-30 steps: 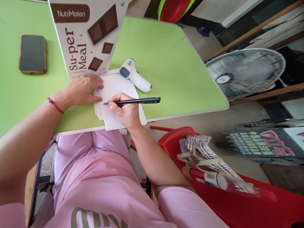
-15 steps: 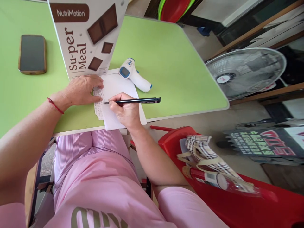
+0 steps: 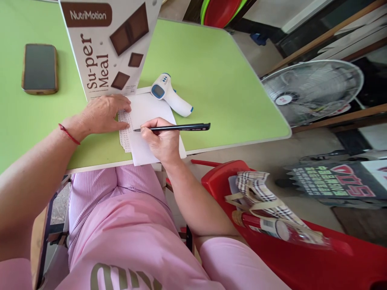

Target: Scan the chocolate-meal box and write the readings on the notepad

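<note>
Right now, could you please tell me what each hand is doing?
Left hand: open, palm down, pressing the printed slip on the paper.
Right hand: closed around the black pen.

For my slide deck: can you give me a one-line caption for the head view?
Right hand holds a pen to paper on a green table, left hand steadying it.

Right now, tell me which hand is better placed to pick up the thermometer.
Left, as a judgement. The right hand grips the pen with its tip on the paper. The left hand lies flat on the paper, holding nothing, though the thermometer lies nearer the right.
</note>
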`<action>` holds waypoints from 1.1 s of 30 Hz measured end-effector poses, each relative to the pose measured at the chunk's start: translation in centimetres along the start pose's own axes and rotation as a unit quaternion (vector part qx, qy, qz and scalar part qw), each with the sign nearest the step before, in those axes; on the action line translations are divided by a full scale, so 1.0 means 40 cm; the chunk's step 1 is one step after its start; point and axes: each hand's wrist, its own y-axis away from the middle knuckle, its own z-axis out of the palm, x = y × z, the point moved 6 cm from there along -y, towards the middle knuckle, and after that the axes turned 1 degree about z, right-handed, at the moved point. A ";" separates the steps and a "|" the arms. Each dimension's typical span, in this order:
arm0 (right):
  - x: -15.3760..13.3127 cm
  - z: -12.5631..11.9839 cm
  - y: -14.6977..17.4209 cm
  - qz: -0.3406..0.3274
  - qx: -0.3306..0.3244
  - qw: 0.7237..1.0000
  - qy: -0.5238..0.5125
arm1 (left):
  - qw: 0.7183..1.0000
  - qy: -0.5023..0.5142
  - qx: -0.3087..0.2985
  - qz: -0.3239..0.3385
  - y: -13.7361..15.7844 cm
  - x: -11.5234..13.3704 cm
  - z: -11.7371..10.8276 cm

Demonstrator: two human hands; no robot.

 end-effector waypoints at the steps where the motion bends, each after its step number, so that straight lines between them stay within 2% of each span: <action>1: 0.001 -0.002 0.000 0.003 0.006 1.000 0.001 | 1.000 -0.001 0.000 0.000 0.000 0.000 0.000; 13: 0.000 -0.001 0.001 -0.002 0.000 1.000 0.019 | 1.000 -0.003 -0.001 -0.001 0.000 0.001 -0.003; 33: 0.007 -0.006 0.001 0.025 0.009 0.999 0.036 | 1.000 -0.001 0.002 0.002 0.001 0.003 -0.005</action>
